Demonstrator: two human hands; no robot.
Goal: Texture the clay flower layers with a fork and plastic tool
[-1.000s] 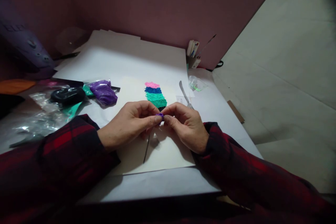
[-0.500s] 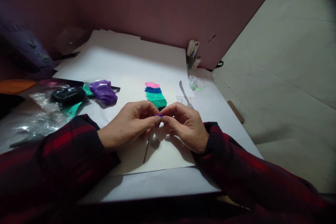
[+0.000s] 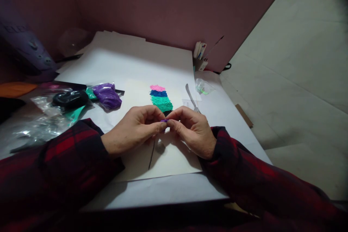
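A small piece of purple modelling clay (image 3: 164, 120) is pinched between the fingertips of both hands. My left hand (image 3: 137, 126) grips it from one side, thumb against forefinger; my right hand (image 3: 192, 129) does the same from the other. Both are raised over a cream sheet of paper (image 3: 176, 161). Just beyond the fingers, the sheet carries a textured clay band (image 3: 161, 99) in pink, blue, green and black; its near end is partly hidden by my hands. A dark drawn line (image 3: 151, 156) runs towards me below them.
Right of the band lies a metal knife-like tool (image 3: 190, 96), its handle end behind my right hand. A bagged purple clay lump (image 3: 107, 96), a black one (image 3: 70, 98) and crumpled plastic (image 3: 45, 127) are at left. A small clear bag (image 3: 203, 86) sits at right.
The purple piece has shifted slightly and looks a little flatter between the fingertips. Both hands stay in nearly the same place.
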